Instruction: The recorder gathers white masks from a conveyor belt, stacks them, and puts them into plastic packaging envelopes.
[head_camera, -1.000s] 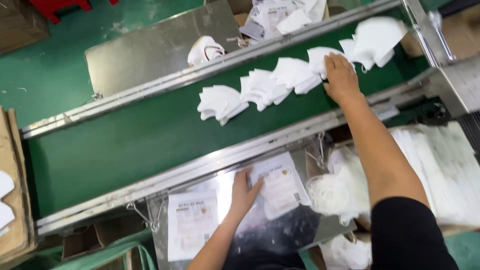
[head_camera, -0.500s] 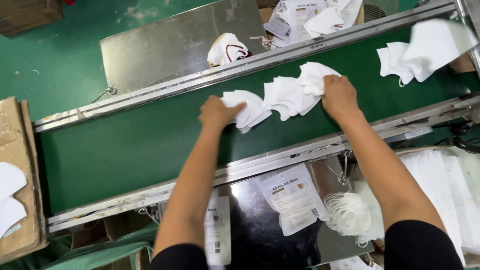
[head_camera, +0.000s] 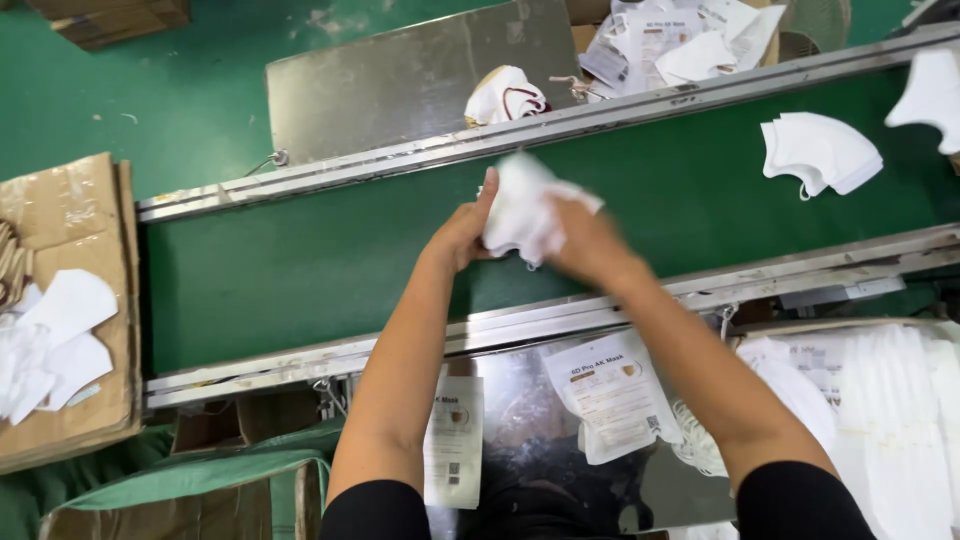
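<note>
Both my hands are over the green conveyor belt (head_camera: 300, 270), pressed together around a bunch of white folded face masks (head_camera: 525, 205). My left hand (head_camera: 462, 232) grips the bunch from the left and my right hand (head_camera: 590, 240) from the right. The masks are lifted slightly off the belt and look blurred. More white masks (head_camera: 820, 152) lie on the belt to the right, and another (head_camera: 930, 90) sits at the far right edge.
Printed packaging pouches (head_camera: 612, 395) lie on a metal tray (head_camera: 520, 420) below the belt. A white stack (head_camera: 890, 420) sits at right. A cardboard box (head_camera: 70, 310) with white pieces stands at left. A metal plate (head_camera: 400, 70) holds a mask (head_camera: 505, 97) behind the belt.
My left hand came up from the pouches on the tray to the belt. Both hands gathered the row of masks into one bunch and lifted it. Other masks shifted right.
</note>
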